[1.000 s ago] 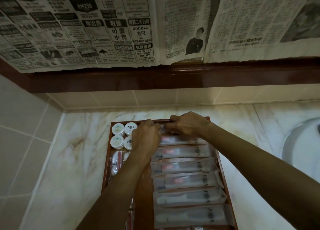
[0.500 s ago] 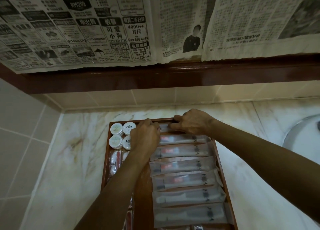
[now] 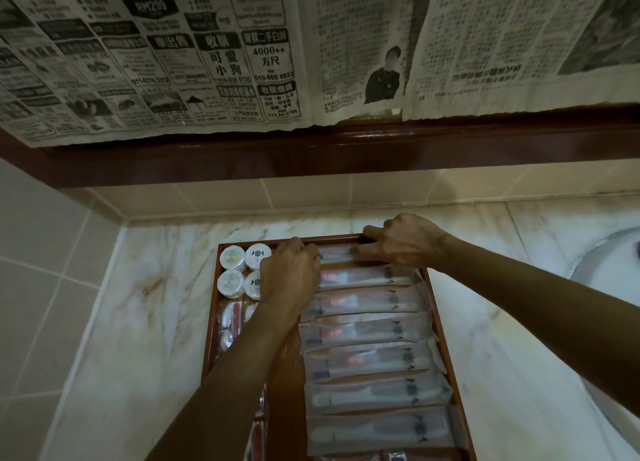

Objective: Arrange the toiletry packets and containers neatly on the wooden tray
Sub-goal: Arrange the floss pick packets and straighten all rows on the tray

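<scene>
Toiletry packets (image 3: 365, 334) lie in a neat column down the right side of the wooden tray (image 3: 446, 325) on the marble counter (image 3: 138, 322), each with a small dark emblem I can't read. My left hand (image 3: 289, 277) and right hand (image 3: 407, 240) pinch the ends of the top packet (image 3: 337, 254) against the far rim. Four round white containers (image 3: 242, 271) fill the far left corner. Newspaper (image 3: 207, 55) hanging above reads "RM299" and "4000++".
</scene>
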